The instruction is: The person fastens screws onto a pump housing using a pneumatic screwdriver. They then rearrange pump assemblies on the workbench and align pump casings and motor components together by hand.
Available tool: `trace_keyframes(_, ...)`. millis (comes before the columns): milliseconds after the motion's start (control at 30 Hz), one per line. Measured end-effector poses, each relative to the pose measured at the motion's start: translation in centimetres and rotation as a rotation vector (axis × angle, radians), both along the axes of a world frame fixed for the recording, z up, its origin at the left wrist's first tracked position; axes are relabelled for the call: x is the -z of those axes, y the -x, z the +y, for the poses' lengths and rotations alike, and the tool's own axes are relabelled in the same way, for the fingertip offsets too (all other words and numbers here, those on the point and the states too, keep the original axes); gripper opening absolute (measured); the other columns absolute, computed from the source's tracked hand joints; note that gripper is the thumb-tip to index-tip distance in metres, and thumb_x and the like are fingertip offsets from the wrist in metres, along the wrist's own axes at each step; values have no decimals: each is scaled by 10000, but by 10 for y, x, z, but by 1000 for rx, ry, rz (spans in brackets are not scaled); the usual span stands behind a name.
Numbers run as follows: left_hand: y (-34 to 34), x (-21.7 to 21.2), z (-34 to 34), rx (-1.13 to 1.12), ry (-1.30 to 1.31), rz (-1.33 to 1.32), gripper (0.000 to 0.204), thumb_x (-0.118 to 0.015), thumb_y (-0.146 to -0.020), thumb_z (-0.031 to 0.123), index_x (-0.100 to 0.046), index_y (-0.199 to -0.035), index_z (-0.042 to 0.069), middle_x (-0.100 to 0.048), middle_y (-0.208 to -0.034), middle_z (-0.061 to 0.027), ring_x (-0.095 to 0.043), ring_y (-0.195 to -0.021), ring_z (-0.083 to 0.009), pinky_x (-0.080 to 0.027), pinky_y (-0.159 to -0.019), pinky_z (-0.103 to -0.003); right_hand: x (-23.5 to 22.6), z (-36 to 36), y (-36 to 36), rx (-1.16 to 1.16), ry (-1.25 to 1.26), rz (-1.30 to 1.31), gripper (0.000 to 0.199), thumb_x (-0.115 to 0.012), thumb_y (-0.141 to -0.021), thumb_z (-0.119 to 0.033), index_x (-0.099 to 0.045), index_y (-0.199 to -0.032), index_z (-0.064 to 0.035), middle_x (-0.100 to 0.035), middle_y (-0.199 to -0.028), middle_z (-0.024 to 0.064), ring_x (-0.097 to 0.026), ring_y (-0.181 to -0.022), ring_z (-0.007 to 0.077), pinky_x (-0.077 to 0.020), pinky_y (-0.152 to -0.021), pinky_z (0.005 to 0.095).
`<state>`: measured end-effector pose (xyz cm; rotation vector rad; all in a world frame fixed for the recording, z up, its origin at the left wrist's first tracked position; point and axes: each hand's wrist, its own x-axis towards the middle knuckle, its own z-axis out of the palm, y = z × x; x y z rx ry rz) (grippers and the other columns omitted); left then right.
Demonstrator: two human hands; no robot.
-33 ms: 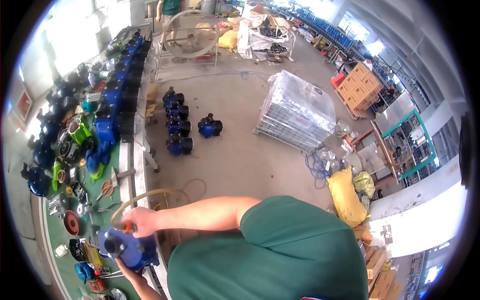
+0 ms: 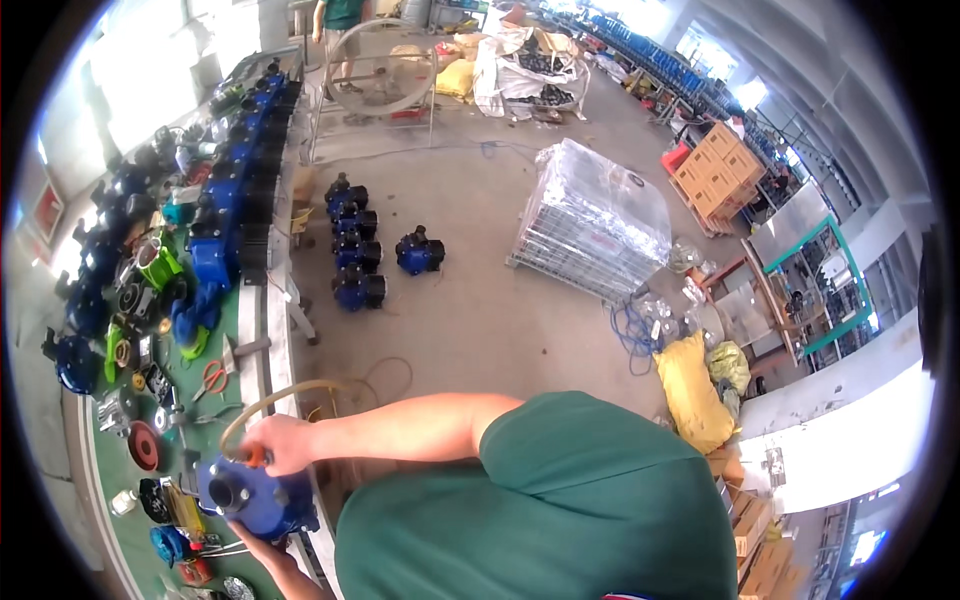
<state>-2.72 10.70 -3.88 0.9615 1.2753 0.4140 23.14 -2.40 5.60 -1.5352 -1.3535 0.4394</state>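
A blue water pump (image 2: pixel 262 500) with a round black port sits on the near edge of the green-topped workbench. My right hand (image 2: pixel 282 444) is closed round an orange-handled tool (image 2: pixel 256 455), held just above the pump; a yellowish hose (image 2: pixel 262 402) arcs over beside it. The tool's tip is blurred, so its exact kind is not plain. Against the pump's lower side, my left hand (image 2: pixel 262 545) grips the casing, with some fingers hidden beneath it. Close by on the bench lie red-handled scissors (image 2: pixel 214 377), a hammer (image 2: pixel 245 348) and a reddish-brown disc (image 2: pixel 143 446).
Blue pumps (image 2: pixel 212 250) and loose parts crowd the bench's far stretch. Several more pumps (image 2: pixel 357 250) stand on the floor. Beyond are a plastic-wrapped wire cage (image 2: pixel 595 225), a large round fan (image 2: pixel 380 70), yellow sacks (image 2: pixel 692 395), stacked cartons (image 2: pixel 715 170) and a person (image 2: pixel 342 15).
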Motion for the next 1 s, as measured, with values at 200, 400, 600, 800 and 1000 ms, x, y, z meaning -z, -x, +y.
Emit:
trace_keyframes(200,41,81,-28,-226,-535,9,377,-609,-964,311,-573,-1172,-1,-631,-1042,-116,-596,-853,-205,-492,-735,-326,-19,-3,-4,-11,-1,95,202,-699,-644,-84,-651,-840,-70,-663,-810,98,-662,-763,297,-529,-685,376)
trace_keyframes(400,28,68,-87,58,-785,314,220,-713,-843,150,-644,-955,-27,-690,-873,-129,-650,-854,-232,-511,-753,-362,-85,-9,5,17,-212,175,174,-701,-664,-86,-569,-772,-53,-593,-751,91,-618,-691,271,-483,-629,369)
trace_keyframes(600,18,49,-91,131,-1148,331,431,-783,-832,407,-708,-885,-14,-707,-799,-187,-666,-684,-315,-543,-685,-432,-94,-8,43,-273,-177,489,212,-732,-644,-24,-550,-753,-40,-621,-700,51,-614,-663,175,-484,-632,317)
trace_keyframes(800,28,79,-77,310,-1092,581,261,-712,-893,176,-678,-1044,-34,-694,-879,-195,-676,-810,-312,-545,-774,-421,-52,2,85,-375,-3,328,288,-757,-570,-74,-618,-821,-52,-645,-687,81,-644,-661,266,-491,-631,362)
trace_keyframes(1000,0,61,-77,250,-1056,418,275,-699,-900,177,-669,-1071,-36,-694,-896,-187,-673,-821,-301,-544,-778,-412,-11,15,104,-399,50,-20,292,-748,-540,-156,-632,-797,-84,-665,-735,110,-657,-736,349,-508,-659,441)
